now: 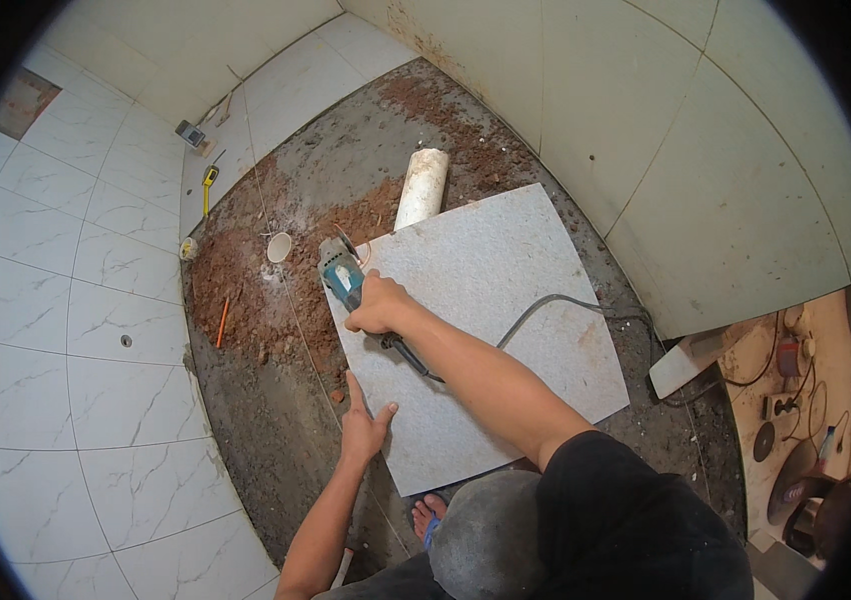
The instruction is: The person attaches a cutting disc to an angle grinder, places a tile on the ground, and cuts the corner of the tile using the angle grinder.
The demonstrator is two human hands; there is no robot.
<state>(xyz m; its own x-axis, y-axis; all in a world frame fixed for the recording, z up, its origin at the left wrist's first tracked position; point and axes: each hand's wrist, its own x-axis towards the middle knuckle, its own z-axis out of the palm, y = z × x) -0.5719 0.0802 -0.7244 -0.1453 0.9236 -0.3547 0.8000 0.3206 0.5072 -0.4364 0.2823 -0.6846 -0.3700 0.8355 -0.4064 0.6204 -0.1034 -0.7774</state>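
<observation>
My right hand [383, 303] is wrapped round a teal and grey angle grinder [339, 272], whose disc stands at the far left corner of a large tile [486, 300]. The tile lies with its pale, rough face up, tilted in my view. At the tile's left edge is my left hand [366, 432], its thumb on the upper face and a finger stretched along the edge; the other fingers are mostly hidden. From the grinder a black cord [546, 300] runs under my right forearm and across the tile to the right.
Beyond the tile lies a white pipe [423, 188] on soil and rough cement [346, 115]. An open pipe end [280, 247], an orange pencil-like stick [223, 322] and a yellow tape measure [210, 178] are leftward. Marbled wall tiles [136, 345] flank the left; tools and discs [764, 440] sit right.
</observation>
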